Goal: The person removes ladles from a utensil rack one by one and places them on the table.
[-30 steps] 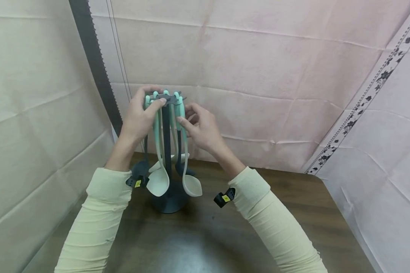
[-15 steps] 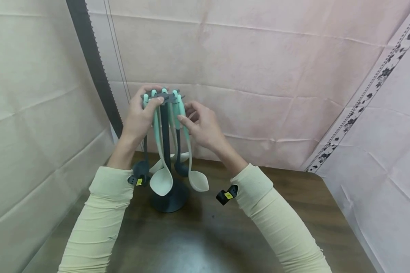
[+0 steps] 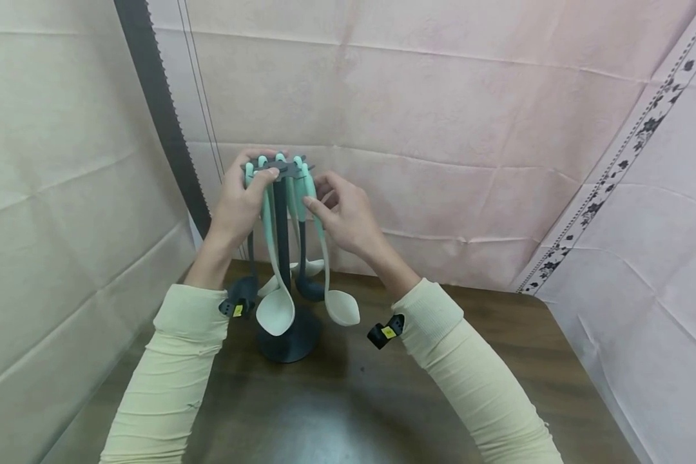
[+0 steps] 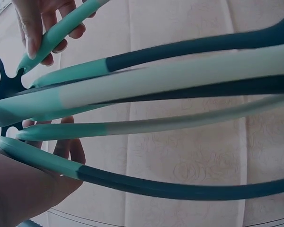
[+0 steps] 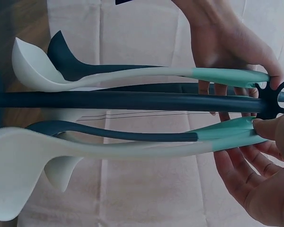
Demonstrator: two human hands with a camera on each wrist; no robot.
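A dark utensil rack (image 3: 288,345) stands on the table with several teal-handled utensils hanging round its hooked top. My left hand (image 3: 234,201) grips that hooked top, thumb over the front. On the rack's right side, my right hand (image 3: 349,216) pinches the teal handle of a white ladle (image 3: 342,308) between thumb and fingers. The ladle's handle end (image 4: 26,64) is at one of the hooks in the left wrist view; whether it is fully seated I cannot tell. Another white ladle (image 3: 275,312) hangs in front, and a dark ladle (image 3: 310,290) hangs behind the pinched one.
A dark utensil (image 3: 242,290) hangs at the rack's left, near the left wrist. More white utensil heads show behind the post. The brown table (image 3: 441,386) reaches forward and right of the rack. Cloth-covered walls (image 3: 441,129) stand behind and at both sides.
The white ladle in my right hand has swung outward, its bowl shifting right and slightly up, away from the post. The front ladle has shifted slightly right. My hands have hardly moved.
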